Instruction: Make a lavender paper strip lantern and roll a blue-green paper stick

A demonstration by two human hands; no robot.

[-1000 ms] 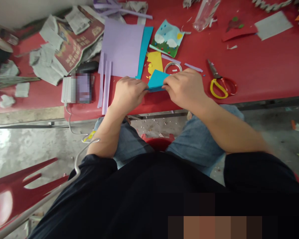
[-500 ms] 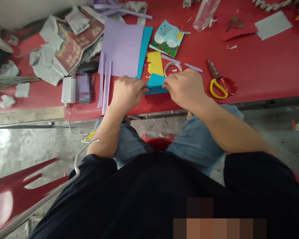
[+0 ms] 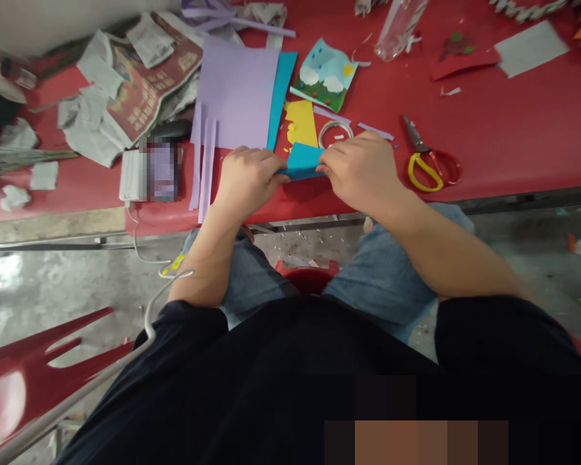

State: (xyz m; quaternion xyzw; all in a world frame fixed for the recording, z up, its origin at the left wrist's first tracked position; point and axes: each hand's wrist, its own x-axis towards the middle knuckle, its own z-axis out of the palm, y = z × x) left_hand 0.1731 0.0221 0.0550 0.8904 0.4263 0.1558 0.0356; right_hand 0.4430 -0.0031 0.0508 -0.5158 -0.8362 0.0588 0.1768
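- Nearest, at the lower middle of the frame, our jeans point(image 3: 372, 271) show below the edge of the red table point(image 3: 513, 142).
- Just above the frame's centre, our left hand point(image 3: 249, 177) has thumb and fingers clamped on the left end of the blue paper point(image 3: 304, 158); our right hand point(image 3: 361, 168) pinches its right end.
- The paper lies between our hands, creased lengthwise, its upper flap tilted away from us. We judge it light and fairly stiff, likely to dent if squeezed mid-span, so the ends by the crease suit our grip best.
- Just beyond it sit a tape ring point(image 3: 321, 137) and yellow paper point(image 3: 303, 123); right of centre, scissors point(image 3: 419, 181).
- Farther, upper middle, are a lilac sheet point(image 3: 237, 93) and a painted card point(image 3: 326, 74); then a clear bottle point(image 3: 399, 29).
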